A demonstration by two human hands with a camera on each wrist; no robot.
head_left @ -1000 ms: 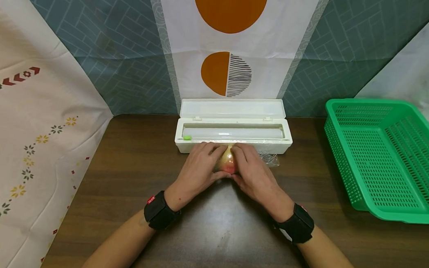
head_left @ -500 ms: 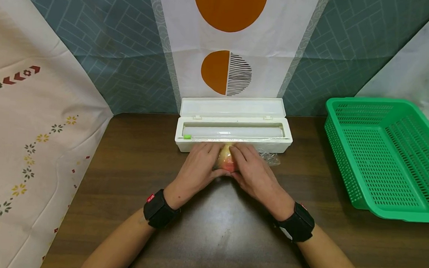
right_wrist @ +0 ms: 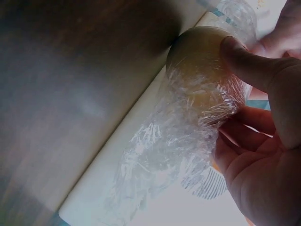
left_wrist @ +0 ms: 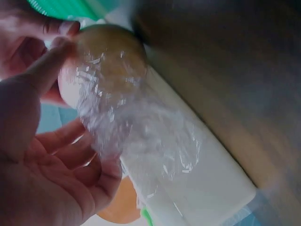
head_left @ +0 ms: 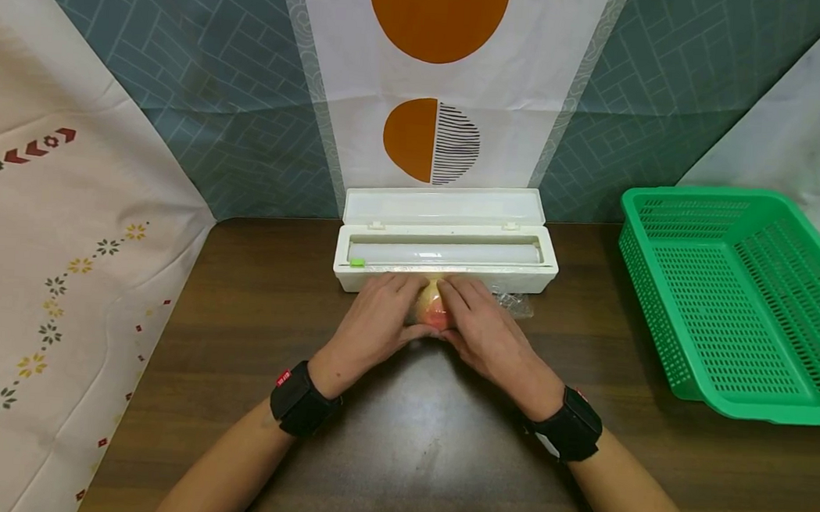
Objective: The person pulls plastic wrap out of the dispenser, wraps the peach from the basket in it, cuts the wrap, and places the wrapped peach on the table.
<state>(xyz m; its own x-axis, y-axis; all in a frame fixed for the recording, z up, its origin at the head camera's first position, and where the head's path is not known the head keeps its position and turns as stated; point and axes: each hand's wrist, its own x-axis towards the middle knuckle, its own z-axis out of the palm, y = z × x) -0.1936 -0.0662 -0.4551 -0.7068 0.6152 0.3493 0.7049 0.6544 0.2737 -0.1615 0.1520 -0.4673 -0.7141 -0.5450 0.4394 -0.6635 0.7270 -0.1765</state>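
A yellow and red apple (head_left: 435, 308), partly covered in clear cling film (right_wrist: 150, 155), sits at the front of a white cling film dispenser (head_left: 535, 280). From the left side my left hand (head_left: 376, 314) grips the apple, thumb at its near side and fingers over the film. On the other side my right hand (head_left: 488, 328) holds it the same way, the two thumbs almost meeting. Crumpled film (left_wrist: 155, 134) trails out beyond both hands along the dispenser's front wall. Each wrist view shows the apple's bare-looking underside (left_wrist: 117, 42); its far side is hidden.
The dispenser's lid (head_left: 448, 207) stands raised, showing the film roll (head_left: 445, 253) and a green slider (head_left: 357, 263). A green plastic basket (head_left: 691, 379) is at the right on the brown wooden table (head_left: 265, 318). Patterned cloths hang behind and at the left.
Both hands stay around the apple with only slight finger shifts. The film, dispenser and basket keep their places.
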